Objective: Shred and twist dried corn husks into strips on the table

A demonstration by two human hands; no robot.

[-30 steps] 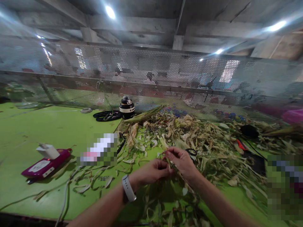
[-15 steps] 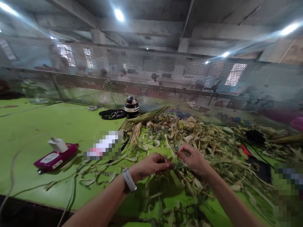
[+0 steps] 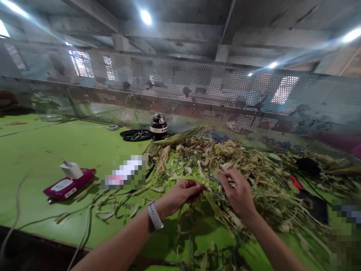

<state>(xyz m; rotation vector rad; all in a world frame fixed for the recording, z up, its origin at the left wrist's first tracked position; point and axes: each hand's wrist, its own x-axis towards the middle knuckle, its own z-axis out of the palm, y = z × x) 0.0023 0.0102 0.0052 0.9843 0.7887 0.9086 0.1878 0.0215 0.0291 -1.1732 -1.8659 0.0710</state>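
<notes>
My left hand (image 3: 187, 192), with a pale watch band on its wrist, pinches a pale green leaf strip (image 3: 213, 205) that hangs down on the right of the fingertips. Just to the right, my right hand (image 3: 237, 188) is closed round small scissors (image 3: 214, 180), their narrow dark blades pointing left toward the left fingertips. The palm and fingers partly hide the handles. Both hands hover low over a wide heap of dried leaf strips (image 3: 259, 177) spread on the green tabletop (image 3: 98, 146).
On the left lie a magenta power box (image 3: 66, 186) with a white plug (image 3: 70, 169) and trailing cables. A black jar (image 3: 158, 127) stands near the perforated metal screen (image 3: 197, 86). At right are a red object (image 3: 296, 182) and a dark flat object (image 3: 314, 205).
My right hand has shifted slightly right and up, and more of the scissors shows. My left hand stays nearly in place, still pinching the strip. The whole view has tilted a little.
</notes>
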